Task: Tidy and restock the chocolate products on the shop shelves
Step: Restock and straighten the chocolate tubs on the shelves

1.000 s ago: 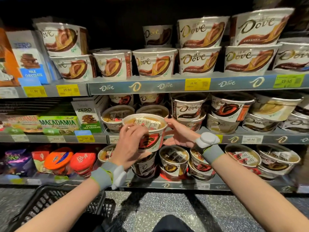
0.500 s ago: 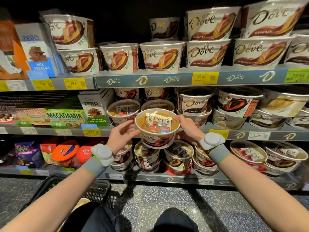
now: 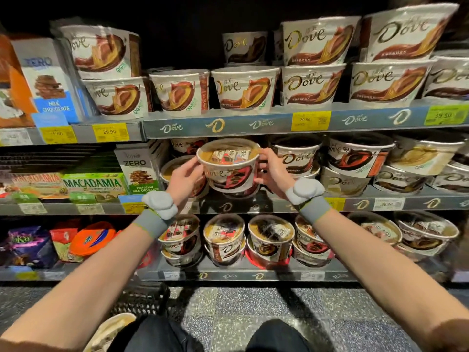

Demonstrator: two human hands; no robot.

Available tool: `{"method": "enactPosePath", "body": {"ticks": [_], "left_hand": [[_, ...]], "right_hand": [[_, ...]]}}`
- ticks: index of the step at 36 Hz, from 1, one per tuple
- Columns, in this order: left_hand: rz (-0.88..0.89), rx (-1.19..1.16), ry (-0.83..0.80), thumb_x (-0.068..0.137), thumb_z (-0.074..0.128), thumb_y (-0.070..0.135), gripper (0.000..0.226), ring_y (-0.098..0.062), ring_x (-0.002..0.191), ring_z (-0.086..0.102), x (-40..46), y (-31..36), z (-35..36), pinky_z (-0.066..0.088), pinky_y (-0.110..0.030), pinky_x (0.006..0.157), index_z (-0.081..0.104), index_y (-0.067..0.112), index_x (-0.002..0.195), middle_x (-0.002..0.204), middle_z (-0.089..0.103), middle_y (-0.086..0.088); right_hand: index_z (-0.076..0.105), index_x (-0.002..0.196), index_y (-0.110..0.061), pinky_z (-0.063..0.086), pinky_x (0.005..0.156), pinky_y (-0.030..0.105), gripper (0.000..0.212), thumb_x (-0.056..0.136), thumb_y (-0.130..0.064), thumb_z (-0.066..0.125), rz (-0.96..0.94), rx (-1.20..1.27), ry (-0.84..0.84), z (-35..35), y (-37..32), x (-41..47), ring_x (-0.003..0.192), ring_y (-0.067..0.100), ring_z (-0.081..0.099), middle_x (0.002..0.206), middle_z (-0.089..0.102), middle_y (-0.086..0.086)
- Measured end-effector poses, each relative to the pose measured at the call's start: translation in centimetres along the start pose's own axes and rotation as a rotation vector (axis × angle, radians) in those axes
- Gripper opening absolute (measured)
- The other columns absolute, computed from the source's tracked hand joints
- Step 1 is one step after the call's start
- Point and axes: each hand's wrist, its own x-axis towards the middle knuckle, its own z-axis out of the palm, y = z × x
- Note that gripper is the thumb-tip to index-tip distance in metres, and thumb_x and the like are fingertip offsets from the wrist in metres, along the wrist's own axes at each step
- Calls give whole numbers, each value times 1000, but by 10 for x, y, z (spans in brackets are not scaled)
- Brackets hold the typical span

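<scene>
I hold a white Dove chocolate tub (image 3: 228, 171) with a clear lid between both hands at the middle shelf (image 3: 253, 205). My left hand (image 3: 184, 180) grips its left side and my right hand (image 3: 270, 174) grips its right side. The tub sits on top of another tub below it, whose rim is barely visible. More Dove tubs (image 3: 297, 158) stand to its right and behind it on the same shelf.
Stacked Dove tubs (image 3: 245, 88) fill the top shelf and more tubs (image 3: 224, 238) the bottom shelf. Zero and Macadamia chocolate boxes (image 3: 94, 184) stand at the left. A black basket (image 3: 142, 298) and another tub (image 3: 111, 331) lie on the floor by my legs.
Both hands have lifted the tub up and forward from in front of the bottom shelf onto the stack on the middle shelf. The camera has tilted down slightly.
</scene>
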Motion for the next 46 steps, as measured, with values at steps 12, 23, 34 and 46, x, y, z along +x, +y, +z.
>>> {"method": "enactPosePath", "body": {"ticks": [12, 23, 34, 46], "left_hand": [[21, -25, -26, 89, 57, 40, 31, -22, 115, 60, 36, -9, -2, 46, -49, 101, 64, 28, 117, 119, 67, 0], [40, 81, 58, 90, 63, 25, 23, -27, 98, 64, 60, -17, 9, 50, -48, 95, 60, 2, 94, 102, 67, -20], [-14, 104, -18, 80, 72, 28, 42, -23, 105, 64, 68, -23, 13, 48, -47, 99, 62, 0, 110, 110, 68, -12], [-3, 146, 205, 85, 57, -8, 25, -25, 90, 63, 46, -30, 20, 48, -41, 90, 59, 2, 107, 97, 65, -18]], "right_hand": [[49, 127, -6, 36, 107, 46, 56, 92, -48, 39, -144, -289, 63, 20, -6, 5, 118, 22, 52, 128, 54, 9], [59, 101, 14, 41, 99, 46, 48, 101, -27, 33, -183, -251, 193, 17, 6, 40, 103, 37, 59, 111, 62, 29], [46, 126, 7, 32, 92, 31, 56, 104, -37, 21, -184, -301, 356, 21, 19, 48, 113, 27, 49, 130, 51, 21], [42, 138, -7, 39, 95, 21, 41, 97, -14, 47, -311, -391, 225, -12, 50, -13, 116, 13, 50, 135, 51, 7]]}}
